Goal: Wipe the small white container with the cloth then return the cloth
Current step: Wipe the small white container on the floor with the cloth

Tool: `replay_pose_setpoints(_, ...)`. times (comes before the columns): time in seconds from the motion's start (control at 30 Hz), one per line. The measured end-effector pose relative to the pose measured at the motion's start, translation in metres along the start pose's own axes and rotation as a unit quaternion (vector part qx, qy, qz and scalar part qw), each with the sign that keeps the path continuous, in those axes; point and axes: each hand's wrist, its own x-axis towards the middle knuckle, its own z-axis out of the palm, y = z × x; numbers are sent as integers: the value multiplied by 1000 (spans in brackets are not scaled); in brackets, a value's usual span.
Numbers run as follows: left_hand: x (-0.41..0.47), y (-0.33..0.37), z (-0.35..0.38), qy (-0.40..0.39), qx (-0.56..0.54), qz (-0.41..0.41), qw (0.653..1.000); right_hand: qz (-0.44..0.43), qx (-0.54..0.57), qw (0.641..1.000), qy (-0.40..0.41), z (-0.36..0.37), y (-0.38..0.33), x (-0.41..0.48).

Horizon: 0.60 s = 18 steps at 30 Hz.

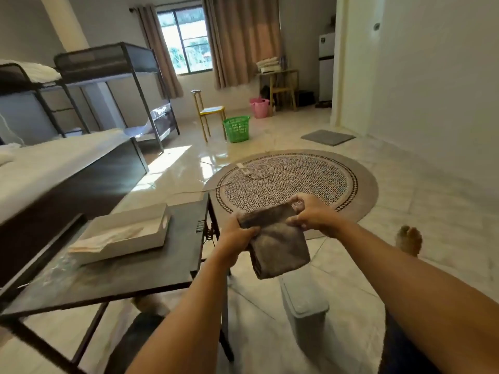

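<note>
A folded grey-brown cloth (278,244) hangs in the air to the right of the dark table, held by both hands. My left hand (237,236) grips its upper left corner. My right hand (307,211) pinches its upper right edge. The small white container (127,233), a shallow rectangular tray with folded paper or fabric inside, sits on the dark table (121,279) to the left of my hands, apart from the cloth.
A grey lidded bin (305,317) stands on the floor below the cloth. A round patterned rug (291,182) with a white cable lies ahead. A bed (54,168) is at left. My bare foot (409,240) rests at right. A green basket (237,129) and yellow chair (209,114) stand farther back.
</note>
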Motion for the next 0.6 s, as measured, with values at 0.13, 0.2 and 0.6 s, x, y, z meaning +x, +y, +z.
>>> replay_pose_setpoints(0.13, 19, -45, 42, -33, 16, -50, 998, 59, -16, 998, 5, -10, 67, 21)
replay_pose_setpoints(0.2, 30, -72, 60, -38, 34, -83, 995, 85, -35, 996, 4, -11, 102, 32)
replay_pose_setpoints(0.6, 67, -197, 111, -25, 147, -157, 976, 215, -118, 969, -23, 8, 244, 81)
